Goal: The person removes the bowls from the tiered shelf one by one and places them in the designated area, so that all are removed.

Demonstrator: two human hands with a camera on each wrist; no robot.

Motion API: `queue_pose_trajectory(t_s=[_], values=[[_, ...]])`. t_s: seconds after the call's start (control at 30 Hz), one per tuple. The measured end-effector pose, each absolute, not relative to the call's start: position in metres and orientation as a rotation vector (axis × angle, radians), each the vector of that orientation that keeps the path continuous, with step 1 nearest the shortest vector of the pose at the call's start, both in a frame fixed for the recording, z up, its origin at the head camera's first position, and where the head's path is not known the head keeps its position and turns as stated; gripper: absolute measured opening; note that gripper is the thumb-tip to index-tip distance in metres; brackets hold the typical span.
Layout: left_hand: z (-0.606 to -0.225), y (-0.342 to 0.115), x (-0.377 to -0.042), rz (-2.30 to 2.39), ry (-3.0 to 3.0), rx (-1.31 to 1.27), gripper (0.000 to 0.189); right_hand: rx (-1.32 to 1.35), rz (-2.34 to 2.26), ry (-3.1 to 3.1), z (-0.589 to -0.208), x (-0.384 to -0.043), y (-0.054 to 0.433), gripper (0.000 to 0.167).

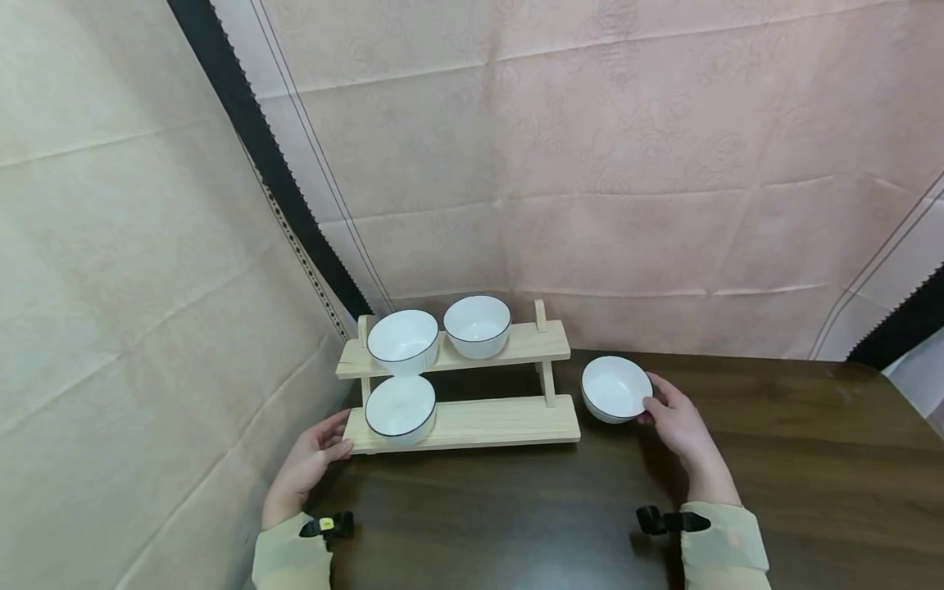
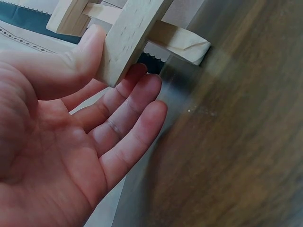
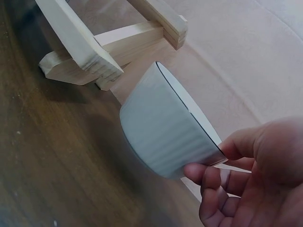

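At the table's back edge, a white bowl in the right hand, beside a wooden rack

Near the back left corner of the dark brown wooden table [image 1: 472, 508] stands a two-tier rack of pale wood [image 1: 501, 422]; on its upper board sit a white round bowl at the left [image 1: 402, 338] and a second white round bowl near the middle [image 1: 478, 319], between two short upright wooden pegs [image 1: 541, 315]; a third white round bowl [image 1: 401, 406] takes up the left end of the lower board; pale creased cloth [image 1: 627, 164] hangs behind the back edge and along the left side.

The left hand [image 1: 310, 463] grips the lower board's left end, thumb on the wood and fingers around its edge.

Just off the rack's right end, near the table's back edge, is the white round bowl with a thin dark rim [image 1: 615, 387]; its mouth faces up, its inside is plain white and its outer wall is faintly ribbed; the right hand [image 1: 678, 422] pinches its right side, thumb at the rim and fingers beneath; whether its base touches the table, I cannot tell.
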State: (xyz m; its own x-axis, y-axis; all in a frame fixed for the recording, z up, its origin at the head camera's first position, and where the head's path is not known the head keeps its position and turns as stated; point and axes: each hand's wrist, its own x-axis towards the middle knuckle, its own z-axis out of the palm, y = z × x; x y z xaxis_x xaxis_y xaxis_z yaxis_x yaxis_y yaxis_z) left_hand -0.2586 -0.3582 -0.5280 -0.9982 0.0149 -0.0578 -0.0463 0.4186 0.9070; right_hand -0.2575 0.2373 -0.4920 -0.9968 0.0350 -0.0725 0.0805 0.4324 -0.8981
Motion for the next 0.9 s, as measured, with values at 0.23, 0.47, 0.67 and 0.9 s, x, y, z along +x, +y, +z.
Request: queue_pose_trajectory(t_s=[0.23, 0.47, 0.67, 0.9], values=[[-0.5282, -0.3570, -0.2578, 1.662, 2.606, -0.026, 0.060, 0.092, -1.636, 2.618, -0.4938, -0.2580, 0.2392, 0.053], [-0.5273, -0.3555, -0.2582, 1.660, 2.617, -0.026, 0.059, 0.099, -1.631, 2.633, -0.4967, -0.2591, 0.2394, 0.052], [-0.5282, -0.3562, -0.2591, 1.656, 2.619, -0.045, 0.059, 0.163, -1.639, 2.618, -0.4983, -0.2600, 0.2395, 0.050], [-0.5281, -0.3568, -0.2593, 1.667, 2.609, -0.043, 0.059, 0.183, -1.656, 2.620, -0.4999, -0.2615, 0.2381, 0.049]])
